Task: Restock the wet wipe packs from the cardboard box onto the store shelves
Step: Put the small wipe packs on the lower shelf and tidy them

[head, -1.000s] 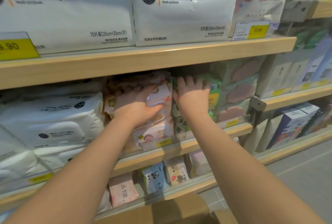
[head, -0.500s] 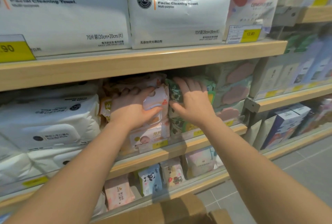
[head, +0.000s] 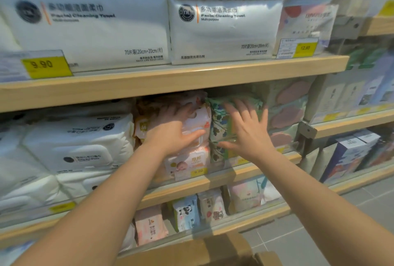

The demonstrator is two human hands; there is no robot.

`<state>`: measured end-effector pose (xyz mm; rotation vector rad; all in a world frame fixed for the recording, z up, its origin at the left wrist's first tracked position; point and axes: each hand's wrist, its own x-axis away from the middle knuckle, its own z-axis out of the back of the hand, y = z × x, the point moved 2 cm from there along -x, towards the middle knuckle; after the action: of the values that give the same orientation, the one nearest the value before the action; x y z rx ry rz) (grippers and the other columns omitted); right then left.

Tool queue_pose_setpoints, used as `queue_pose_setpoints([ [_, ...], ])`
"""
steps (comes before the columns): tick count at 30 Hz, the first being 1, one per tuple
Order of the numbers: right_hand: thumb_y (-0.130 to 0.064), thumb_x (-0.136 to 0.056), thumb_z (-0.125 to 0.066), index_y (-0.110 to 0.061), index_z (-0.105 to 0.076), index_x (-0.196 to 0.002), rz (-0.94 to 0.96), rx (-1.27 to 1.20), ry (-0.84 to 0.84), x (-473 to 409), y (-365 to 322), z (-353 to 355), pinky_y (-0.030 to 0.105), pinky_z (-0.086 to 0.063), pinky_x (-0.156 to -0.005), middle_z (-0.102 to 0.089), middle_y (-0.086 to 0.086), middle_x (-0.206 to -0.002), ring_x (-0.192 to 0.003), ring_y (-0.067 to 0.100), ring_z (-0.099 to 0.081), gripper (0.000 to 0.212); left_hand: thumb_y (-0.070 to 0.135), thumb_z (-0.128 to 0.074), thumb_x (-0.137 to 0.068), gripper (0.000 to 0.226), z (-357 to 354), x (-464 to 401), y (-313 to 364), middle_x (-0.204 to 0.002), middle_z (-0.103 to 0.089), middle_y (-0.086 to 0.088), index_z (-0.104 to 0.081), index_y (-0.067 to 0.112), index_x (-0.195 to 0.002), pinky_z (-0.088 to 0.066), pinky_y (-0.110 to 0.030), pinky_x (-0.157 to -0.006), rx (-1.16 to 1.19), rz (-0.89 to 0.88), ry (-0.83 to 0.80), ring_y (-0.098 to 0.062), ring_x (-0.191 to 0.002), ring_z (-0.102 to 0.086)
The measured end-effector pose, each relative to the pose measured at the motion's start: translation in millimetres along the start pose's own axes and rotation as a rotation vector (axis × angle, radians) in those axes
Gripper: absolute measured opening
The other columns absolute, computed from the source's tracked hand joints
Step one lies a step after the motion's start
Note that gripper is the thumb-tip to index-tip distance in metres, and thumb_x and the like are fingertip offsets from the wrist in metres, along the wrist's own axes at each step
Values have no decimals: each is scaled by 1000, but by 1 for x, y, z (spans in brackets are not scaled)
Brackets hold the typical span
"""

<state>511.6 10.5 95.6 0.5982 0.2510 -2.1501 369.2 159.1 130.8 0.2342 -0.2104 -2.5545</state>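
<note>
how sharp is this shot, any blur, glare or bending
Head view: the right hand is motion-smeared against the green packs, the left hand a little crisper; the shelf edge bows from the wide lens; edges go soft; warm light throws arm shadows onto the lower shelf; mild sheen on the white packs.
</note>
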Motion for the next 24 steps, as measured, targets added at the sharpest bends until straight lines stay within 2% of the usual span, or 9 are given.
queue_pose_setpoints([
  [2, -69, -74, -54, -22, -27, -139, 59, -29, 121, 11, -20, 10, 62, -10, -110, -42, 9, -138, -133, 28, -30, 85, 76, -35, -81, 68, 18, 16, -2, -101, -59, -5, -53, 20, -115, -39, -33, -67, 9, -49, 139, -21, -87, -51],
  [4, -68, -79, -41, -20, -34, -133, 146, -58, 227, 16, -49, 15, 60, -18, -110, -51, 8, -127, -123, 28, -43, 73, 71, -33, -82, 67, 41, 40, -20, -101, -61, -9, -55, 19, -119, -42, -37, -73, -34, -133, 354, -28, -93, -55],
  [6, -64, -79, -44, -19, -43, -127, 239, -68, 256, 12, -84, 18, 57, -31, -104, -57, 6, -117, -111, 27, -51, 66, 68, -33, -77, 71, 58, 62, -49, -99, -63, -12, -57, 20, -122, -44, -41, -77, -74, -138, 469, -35, -96, -57],
  [9, -59, -77, -62, -16, -58, -108, 279, -71, 180, -3, -135, 25, 48, -47, -83, -65, 7, -95, -89, 30, -61, 53, 77, -46, -73, 75, 62, 77, -103, -106, -62, -14, -58, 23, -122, -44, -45, -83, -160, 61, 338, -37, -103, -55],
  [12, -55, -94, -38, -17, -56, -109, 246, -92, -52, -16, -162, 21, 42, -37, -78, -66, 9, -100, -94, 31, -60, 45, 86, -27, -66, 86, 43, 75, -136, -133, -48, -7, -41, 38, -136, -31, -48, -101, -276, 89, 236, -33, -125, -39],
  [15, -50, -98, -28, -18, -54, -108, 226, -98, -70, -21, -163, 11, 40, -31, -72, -67, 7, -95, -90, 30, -60, 43, 82, -17, -68, 83, 33, 66, -140, -134, -48, -5, -44, 39, -133, -26, -47, -101, -247, 115, 329, -32, -124, -37],
  [19, -47, -93, -45, -18, -56, -115, 204, -101, 26, -19, -164, 9, 51, -45, -81, -68, 11, -88, -86, 35, -64, 39, 77, -26, -70, 75, 27, 57, -131, -125, -55, -9, -54, 34, -125, -27, -49, -97, -232, 156, 422, -35, -116, -42],
  [22, -51, -96, -36, -16, -54, -118, 178, -132, -122, -20, -164, 20, 51, -39, -93, -64, 11, -104, -102, 34, -58, 46, 76, -27, -71, 72, 27, 55, -128, -122, -56, -8, -55, 35, -122, -28, -51, -97, -235, 187, 417, -33, -114, -43],
  [24, -57, -95, -31, -14, -52, -114, 146, -161, -190, -18, -164, 24, 46, -36, -90, -61, 9, -106, -103, 32, -55, 51, 78, -25, -74, 72, 34, 60, -128, -126, -53, -6, -49, 38, -128, -29, -50, -101, -203, 185, 361, -31, -118, -42],
])
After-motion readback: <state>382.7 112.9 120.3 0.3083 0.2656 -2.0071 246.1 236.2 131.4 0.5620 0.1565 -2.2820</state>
